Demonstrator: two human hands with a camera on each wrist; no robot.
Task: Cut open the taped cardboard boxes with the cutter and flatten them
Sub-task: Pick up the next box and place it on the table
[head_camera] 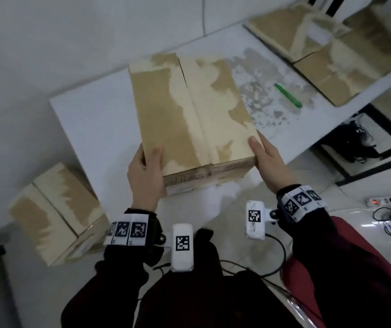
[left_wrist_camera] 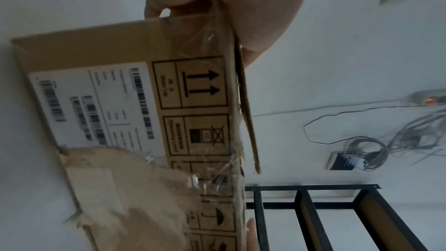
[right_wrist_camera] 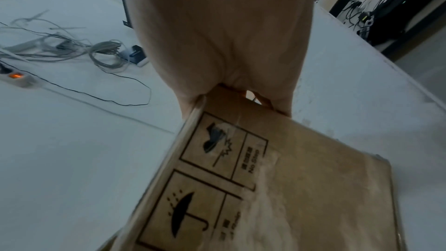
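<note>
A long closed cardboard box (head_camera: 189,114) with torn, pale patches lies on the white table (head_camera: 95,124), its near end over the table's front edge. My left hand (head_camera: 146,174) grips the near left corner, thumb on top. My right hand (head_camera: 267,162) holds the near right corner, thumb on the top face. The left wrist view shows the box end (left_wrist_camera: 135,106) with a white label and handling symbols, my left hand (left_wrist_camera: 229,7) clamped on its corner. In the right wrist view my right hand (right_wrist_camera: 224,41) clasps the corner of the box (right_wrist_camera: 301,188). The green cutter (head_camera: 288,95) lies on the table, right of the box.
More cardboard boxes (head_camera: 346,62) are piled at the table's far right. Another taped box (head_camera: 57,214) sits on the floor at the left. Cables and a lit power strip (head_camera: 383,201) lie on the floor at the right, near a black metal frame (left_wrist_camera: 313,213).
</note>
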